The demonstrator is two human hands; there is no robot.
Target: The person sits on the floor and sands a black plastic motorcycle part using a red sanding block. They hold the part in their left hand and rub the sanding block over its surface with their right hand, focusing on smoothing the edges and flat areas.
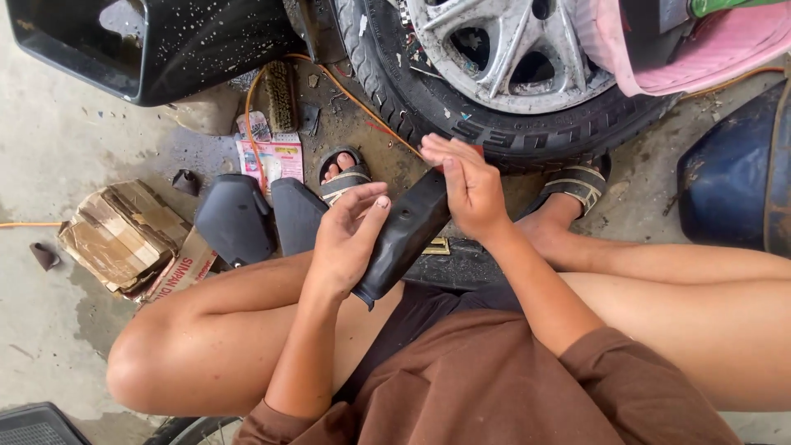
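Hands at work on a black plastic panel [405,235] — a long, smooth, slightly curved moulding held slantwise above the person's lap, its lower end near the thigh and its upper end close to the tyre. Left hand [346,239] wraps the lower half of the panel, fingers curled over its edge and thumb pressed against the glossy face. Right hand [468,185] closes over the upper end, fingertips bent down onto it; a small red object shows just beyond the knuckles, too hidden to identify. Car wheel [503,66] lies flat on the wet concrete floor [58,140] ahead: ribbed black rubber tyre around a dull silver spoked rim, speckled with dirt. Two more dark plastic mouldings [259,216], matte and rounded, rest on the ground beside the left knee, next to a sandalled foot. Crumpled brown cardboard [124,235] sits further left, soft-edged and damp. Thin orange cable [247,124] loops across the floor past a bristle brush [280,95]. Pink cloth [692,45] — ribbed in texture — drapes at the upper right; a large black bumper piece [156,45], water-beaded, occupies the upper left.
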